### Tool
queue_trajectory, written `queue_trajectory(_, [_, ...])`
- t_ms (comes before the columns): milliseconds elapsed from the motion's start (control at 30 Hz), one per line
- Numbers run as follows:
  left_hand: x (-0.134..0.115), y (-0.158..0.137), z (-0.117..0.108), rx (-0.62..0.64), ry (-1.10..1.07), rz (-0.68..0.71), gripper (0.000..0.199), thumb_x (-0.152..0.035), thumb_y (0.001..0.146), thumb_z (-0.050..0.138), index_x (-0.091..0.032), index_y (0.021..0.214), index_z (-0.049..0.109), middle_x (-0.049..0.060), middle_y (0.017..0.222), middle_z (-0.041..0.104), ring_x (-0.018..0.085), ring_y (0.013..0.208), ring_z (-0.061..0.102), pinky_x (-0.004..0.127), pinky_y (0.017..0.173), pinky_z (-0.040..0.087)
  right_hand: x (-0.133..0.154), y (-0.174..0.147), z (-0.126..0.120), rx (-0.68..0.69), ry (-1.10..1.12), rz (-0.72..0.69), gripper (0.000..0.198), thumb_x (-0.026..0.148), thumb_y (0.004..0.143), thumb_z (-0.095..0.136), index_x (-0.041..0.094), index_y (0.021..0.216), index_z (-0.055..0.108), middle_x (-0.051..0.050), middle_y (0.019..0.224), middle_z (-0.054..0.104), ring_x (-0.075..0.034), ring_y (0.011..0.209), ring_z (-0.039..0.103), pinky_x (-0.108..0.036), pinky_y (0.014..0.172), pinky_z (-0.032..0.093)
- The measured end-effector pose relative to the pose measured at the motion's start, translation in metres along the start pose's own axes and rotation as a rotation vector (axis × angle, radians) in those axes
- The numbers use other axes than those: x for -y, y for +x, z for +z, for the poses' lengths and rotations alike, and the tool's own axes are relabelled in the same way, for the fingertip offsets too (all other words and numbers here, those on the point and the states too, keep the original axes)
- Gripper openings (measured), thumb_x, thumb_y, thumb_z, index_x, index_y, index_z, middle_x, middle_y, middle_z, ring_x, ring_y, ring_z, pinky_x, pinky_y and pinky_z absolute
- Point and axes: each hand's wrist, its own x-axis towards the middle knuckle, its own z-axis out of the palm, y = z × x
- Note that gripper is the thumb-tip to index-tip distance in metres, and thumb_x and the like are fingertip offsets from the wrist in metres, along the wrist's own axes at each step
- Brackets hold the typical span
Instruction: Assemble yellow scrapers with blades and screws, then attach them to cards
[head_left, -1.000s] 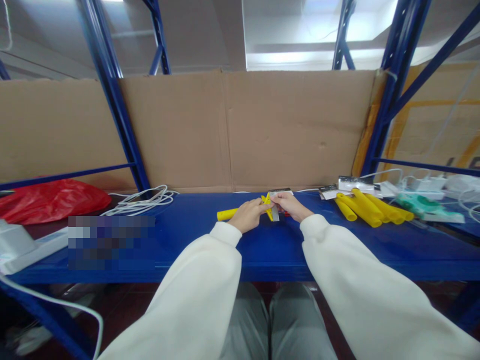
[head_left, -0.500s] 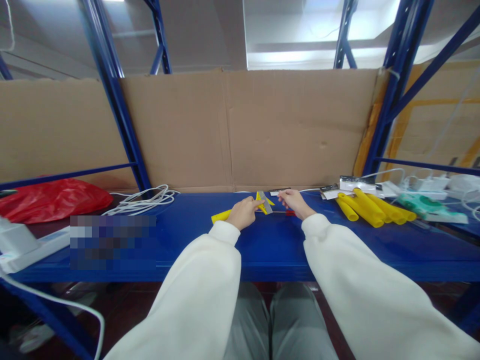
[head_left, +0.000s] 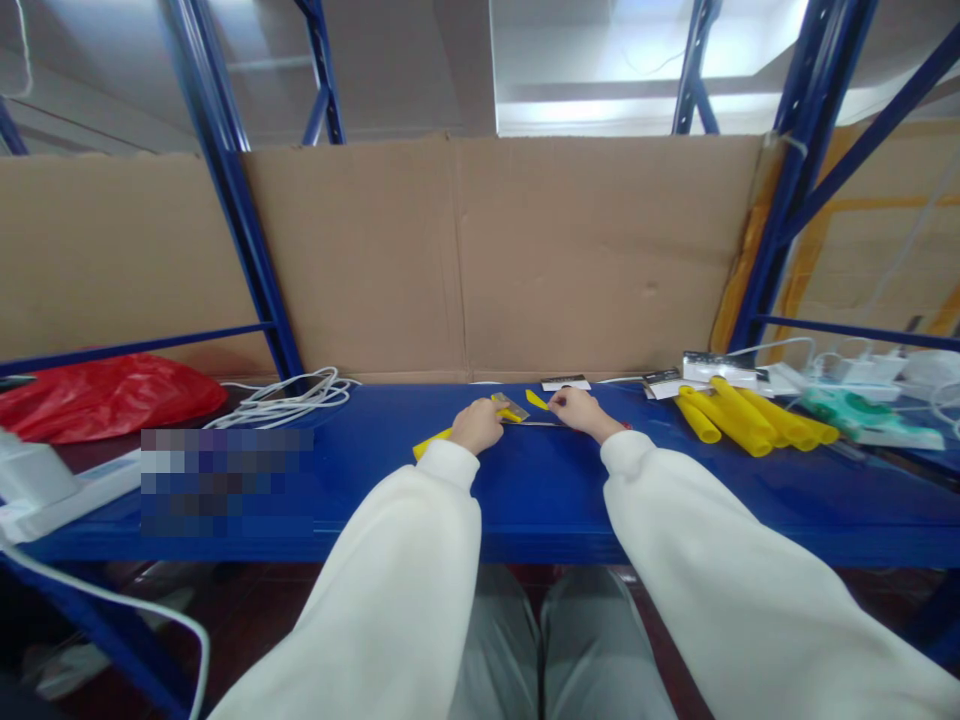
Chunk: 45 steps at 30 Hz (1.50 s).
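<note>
My left hand (head_left: 478,426) is closed around a yellow tube-like handle (head_left: 431,443), whose end sticks out to the left. A grey flat blade-like plate with yellow parts (head_left: 511,408) shows at the fingertips on its other side. My right hand (head_left: 576,410) is pinched at the end of a small flat yellow piece (head_left: 537,400), which points up and left. Below the fingers a thin rod (head_left: 536,424) lies on the blue tabletop (head_left: 390,480); its right part is hidden by my right hand.
Several yellow tubes (head_left: 731,415) lie at the right beside black-and-white packets (head_left: 720,370) and a green-and-white item (head_left: 862,415). A red plastic bag (head_left: 120,395), coiled white cable (head_left: 315,395) and a white power strip (head_left: 82,500) are at the left. Cardboard (head_left: 360,260) closes the back.
My left hand has shifted slightly left with the handle and plate, apart from my right hand. The small yellow piece now stands off from the plate, at my right fingertips, which have dropped lower.
</note>
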Motion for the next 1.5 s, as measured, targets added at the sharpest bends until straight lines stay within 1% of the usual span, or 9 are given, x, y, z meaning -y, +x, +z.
queue_trajectory(100, [0.0,0.0,0.0,0.004,-0.006,-0.023,0.046,-0.018,0.087,0.049,-0.032,0.129,0.061,0.005,0.127,0.065,0.023,0.115,0.061,0.032,0.095,0.048,0.008,-0.004,-0.001,-0.017,-0.058,0.0,0.026,0.019,0.089,0.048,0.021,0.094,0.073,-0.007,0.11,0.072,-0.023,0.106,0.064,-0.029,0.083,0.046])
queue_trajectory(233, [-0.001,0.0,0.0,-0.011,-0.008,-0.031,0.046,-0.018,0.087,0.049,-0.032,0.13,0.06,0.005,0.126,0.066,0.023,0.115,0.061,0.031,0.096,0.048,0.011,-0.007,0.003,-0.001,-0.111,-0.034,0.026,0.017,0.09,0.047,0.016,0.1,0.07,-0.013,0.115,0.069,-0.023,0.106,0.064,-0.029,0.085,0.046])
queue_trajectory(467, [0.0,-0.002,0.0,-0.022,-0.023,-0.016,0.046,-0.018,0.087,0.05,-0.03,0.13,0.061,0.007,0.125,0.066,0.023,0.113,0.062,0.031,0.094,0.048,-0.012,-0.001,0.001,0.003,-0.122,0.11,0.031,0.017,0.09,0.049,0.014,0.118,0.06,-0.018,0.115,0.068,-0.025,0.107,0.065,-0.031,0.085,0.047])
queue_trajectory(633, [0.001,-0.001,0.0,-0.026,-0.022,-0.02,0.046,-0.017,0.087,0.05,-0.031,0.13,0.061,0.006,0.126,0.065,0.023,0.114,0.062,0.031,0.094,0.048,-0.019,0.003,0.0,-0.002,-0.123,0.072,0.025,0.018,0.089,0.051,0.015,0.11,0.065,-0.016,0.112,0.069,-0.026,0.107,0.064,-0.031,0.085,0.047])
queue_trajectory(867, [-0.001,-0.003,-0.002,0.007,-0.024,-0.002,0.045,-0.017,0.085,0.053,-0.032,0.127,0.063,0.004,0.125,0.066,0.023,0.114,0.062,0.031,0.095,0.048,-0.006,0.009,0.003,-0.048,-0.155,-0.029,0.026,0.021,0.091,0.048,0.018,0.098,0.073,-0.013,0.108,0.072,-0.023,0.104,0.065,-0.028,0.085,0.046])
queue_trajectory(1100, [-0.003,-0.005,-0.003,0.053,-0.031,0.029,0.044,-0.016,0.085,0.053,-0.03,0.125,0.064,0.005,0.123,0.067,0.023,0.114,0.063,0.031,0.094,0.049,0.006,0.025,0.01,0.075,-0.187,0.014,0.026,0.038,0.087,0.059,0.019,0.093,0.076,-0.013,0.102,0.073,-0.024,0.104,0.065,-0.031,0.083,0.048])
queue_trajectory(1233, [-0.003,-0.004,-0.002,0.061,-0.027,0.06,0.043,-0.017,0.086,0.054,-0.03,0.125,0.065,0.005,0.123,0.067,0.023,0.114,0.062,0.031,0.095,0.048,0.008,0.03,0.01,0.076,-0.244,-0.05,0.021,0.028,0.086,0.06,0.016,0.092,0.076,-0.016,0.097,0.074,-0.025,0.101,0.067,-0.03,0.082,0.048])
queue_trajectory(1367, [-0.004,-0.004,-0.001,0.055,-0.042,0.075,0.042,-0.017,0.086,0.054,-0.03,0.124,0.065,0.006,0.123,0.068,0.023,0.114,0.062,0.031,0.097,0.047,0.011,0.03,0.011,0.072,-0.294,-0.111,0.026,0.012,0.085,0.054,0.009,0.101,0.074,-0.023,0.104,0.071,-0.029,0.105,0.066,-0.032,0.086,0.047])
queue_trajectory(1500, [-0.005,-0.004,0.0,0.055,-0.054,0.096,0.041,-0.017,0.086,0.055,-0.03,0.123,0.066,0.006,0.124,0.067,0.023,0.114,0.062,0.031,0.098,0.046,0.009,0.025,0.01,0.057,-0.289,-0.091,0.028,0.011,0.084,0.053,0.01,0.103,0.072,-0.023,0.107,0.071,-0.029,0.107,0.065,-0.032,0.087,0.047])
